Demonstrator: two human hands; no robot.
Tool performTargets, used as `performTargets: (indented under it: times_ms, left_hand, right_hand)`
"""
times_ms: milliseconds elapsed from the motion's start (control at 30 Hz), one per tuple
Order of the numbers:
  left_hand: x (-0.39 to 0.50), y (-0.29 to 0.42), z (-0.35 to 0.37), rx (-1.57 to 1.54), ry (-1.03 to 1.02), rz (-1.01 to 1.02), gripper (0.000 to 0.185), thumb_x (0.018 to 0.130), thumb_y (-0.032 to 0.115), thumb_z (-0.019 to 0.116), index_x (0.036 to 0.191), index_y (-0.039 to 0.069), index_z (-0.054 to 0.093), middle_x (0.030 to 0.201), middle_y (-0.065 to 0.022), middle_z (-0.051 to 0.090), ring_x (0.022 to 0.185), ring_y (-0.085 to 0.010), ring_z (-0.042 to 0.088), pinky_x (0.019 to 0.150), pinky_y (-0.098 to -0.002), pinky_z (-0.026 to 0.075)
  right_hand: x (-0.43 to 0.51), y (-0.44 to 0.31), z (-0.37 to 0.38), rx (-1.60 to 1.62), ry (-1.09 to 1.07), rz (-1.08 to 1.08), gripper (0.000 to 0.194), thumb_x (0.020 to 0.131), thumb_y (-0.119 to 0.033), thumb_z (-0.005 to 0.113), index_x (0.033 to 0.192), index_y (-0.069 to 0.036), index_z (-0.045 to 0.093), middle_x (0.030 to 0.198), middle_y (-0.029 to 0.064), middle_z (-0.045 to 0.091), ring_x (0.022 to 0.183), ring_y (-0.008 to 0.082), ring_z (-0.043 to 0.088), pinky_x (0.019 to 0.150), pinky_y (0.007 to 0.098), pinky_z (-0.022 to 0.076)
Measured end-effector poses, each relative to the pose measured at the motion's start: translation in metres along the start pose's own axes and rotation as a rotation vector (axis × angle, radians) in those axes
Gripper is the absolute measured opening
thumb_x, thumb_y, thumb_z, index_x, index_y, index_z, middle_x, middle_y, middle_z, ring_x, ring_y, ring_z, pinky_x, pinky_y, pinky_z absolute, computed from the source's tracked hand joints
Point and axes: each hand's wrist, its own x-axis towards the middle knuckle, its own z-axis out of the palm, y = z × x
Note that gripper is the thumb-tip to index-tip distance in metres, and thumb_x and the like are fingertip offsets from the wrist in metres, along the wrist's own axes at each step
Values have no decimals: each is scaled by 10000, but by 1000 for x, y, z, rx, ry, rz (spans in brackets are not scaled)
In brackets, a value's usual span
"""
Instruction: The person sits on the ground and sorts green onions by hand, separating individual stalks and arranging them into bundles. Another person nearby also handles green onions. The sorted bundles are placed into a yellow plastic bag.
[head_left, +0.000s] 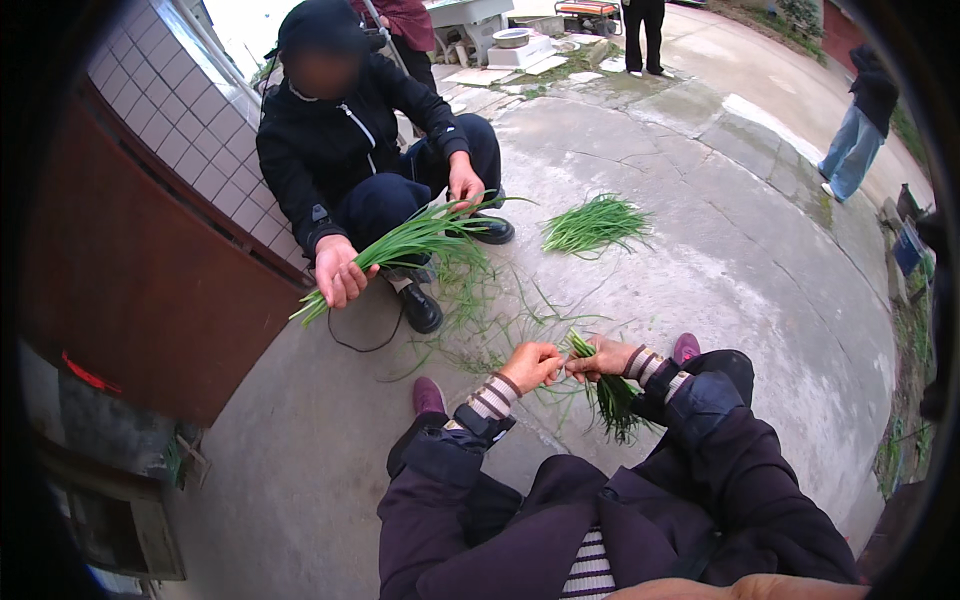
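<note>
My right hand (606, 357) grips a bunch of garlic chives (616, 409), the pale cut ends pointing up past the fingers and the dark leaves hanging below. Close against its fingertips is my left hand (532, 366), fingers drawn together; whether a thin strand is pinched there cannot be made out. Loose chive leaves (469, 300) are strewn over the concrete beyond my hands. A neat pile of chives (598, 223) lies farther off on the ground. Across from me, a seated person (352, 142) holds a larger bunch of chives (416, 238) in both hands.
A brown door panel (150, 262) and a tiled wall (176, 112) rise at the left. My shoes (428, 395) flank the scattered leaves. Other people stand at the back, one in light blue jeans (853, 154). A metal basin (511, 37) rests on a white block behind.
</note>
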Motion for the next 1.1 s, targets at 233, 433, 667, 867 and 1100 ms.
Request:
performTargets:
  times_ms: [233,433,667,867,1100]
  left_hand:
    - [-6,0,-1,-23,-8,12,160,832,122,513,758,-13,556,600,-29,545,527,-97,516,491,-227,431]
    - [-8,2,-5,-5,-5,-4,157,831,124,515,767,-13,557,598,-29,541,527,-96,513,490,-224,426]
    - [-8,4,-5,-1,-11,-29,155,828,121,518,774,-18,556,599,-31,542,524,-96,512,492,-224,423]
    - [-9,3,-3,41,3,-29,154,829,118,511,772,-18,555,586,-28,534,517,-91,506,481,-221,421]
    - [-9,4,-3,26,-6,-14,158,832,129,509,769,-9,554,576,-15,518,514,-83,494,473,-215,414]
  right_hand:
    - [0,1,6,6,-8,-19,178,821,-204,563,785,-31,585,598,7,550,456,57,415,432,207,343]
    - [2,0,8,35,-21,-29,178,820,-209,568,791,-35,592,593,2,549,455,55,413,429,206,341]
    - [1,-3,7,-2,-2,-47,169,819,-206,571,795,-41,600,607,-1,563,451,51,410,430,200,342]
    - [1,-2,8,-26,-18,-66,175,821,-209,566,789,-40,598,600,-3,558,460,52,418,436,203,349]
    - [0,-1,8,-29,-42,-69,190,817,-237,559,798,-54,605,597,-10,551,459,59,419,436,208,346]
